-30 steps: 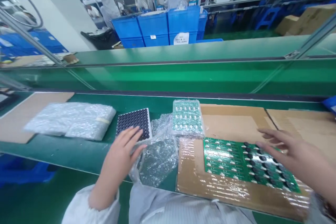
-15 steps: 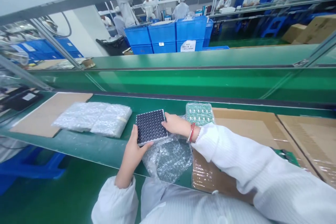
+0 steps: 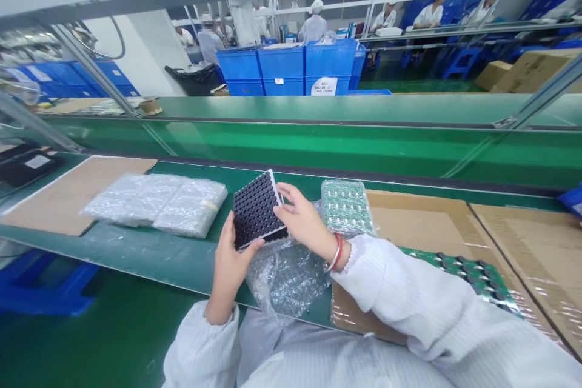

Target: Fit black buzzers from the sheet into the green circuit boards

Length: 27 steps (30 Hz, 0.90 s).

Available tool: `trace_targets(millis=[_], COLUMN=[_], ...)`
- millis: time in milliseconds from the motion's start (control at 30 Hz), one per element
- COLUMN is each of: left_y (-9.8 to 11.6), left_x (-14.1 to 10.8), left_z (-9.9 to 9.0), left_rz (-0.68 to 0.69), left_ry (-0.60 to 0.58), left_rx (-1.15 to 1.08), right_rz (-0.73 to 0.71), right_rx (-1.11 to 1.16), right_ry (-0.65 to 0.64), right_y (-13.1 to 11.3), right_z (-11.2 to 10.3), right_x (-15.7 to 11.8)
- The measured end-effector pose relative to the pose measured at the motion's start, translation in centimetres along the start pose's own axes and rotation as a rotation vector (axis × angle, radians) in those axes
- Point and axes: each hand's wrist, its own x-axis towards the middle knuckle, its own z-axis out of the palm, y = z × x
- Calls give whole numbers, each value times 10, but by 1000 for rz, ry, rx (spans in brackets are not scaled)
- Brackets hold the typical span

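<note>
1. we see the tray [image 3: 254, 209] of round black parts between our two hands, above the bench [image 3: 159, 257], tilted with its right side raised.
2. our left hand [image 3: 233, 264] pinches the tray's near left corner, the thumb along the near edge and the fingers at the left side.
3. our right hand [image 3: 301, 218] pinches the tray's right edge between thumb and fingers; a red bracelet [image 3: 338, 251] circles that wrist.
4. below the tray's white edge we see more dark pieces; we cannot tell what carries them.
5. just nearer to us, crumpled clear film [image 3: 291, 282] lies on the bench, reaching its front edge.
6. right of our right hand we see a wrapped stack [image 3: 346, 206] of green boards, beside the cardboard [image 3: 422, 218].
7. on the cardboard lies a green panel [image 3: 493, 285] with black round parts, partly hidden by our right sleeve [image 3: 409, 279].
8. to the left of the tray we see bubble-wrapped packs [image 3: 157, 203], partly over a brown sheet [image 3: 77, 194].
9. beyond the bench stand blue bins [image 3: 282, 63], with people in white behind.
</note>
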Motion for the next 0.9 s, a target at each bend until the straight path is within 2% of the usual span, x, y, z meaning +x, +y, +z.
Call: trace_targets(millis=[67,167,267,467,567,700,900], left_y=[3,6,4,3,5,7,7], left_x=[1,3,4,6,6,4,5], left_z=[2,2,-3,-7,-10,-16,-22], left_rz=[-54,-118,-133,-23,-93,-203,-105], left_ry=[2,-23,-65,-149,-227,-272,-262], left_rx=[-52,-36,33,257,304,296,223], right_rz=[33,212,369,523,552,504,509], right_rx=[149,355,503,611,719,812,837], right_ry=[49,84,-2,-123,-160,-182,-154], right_y=[1,-2,-4,11,18,18,19], right_z=[0,-1,-1,-8,-10,-12,-14], right_x=[1,5,9,15,17,18,17])
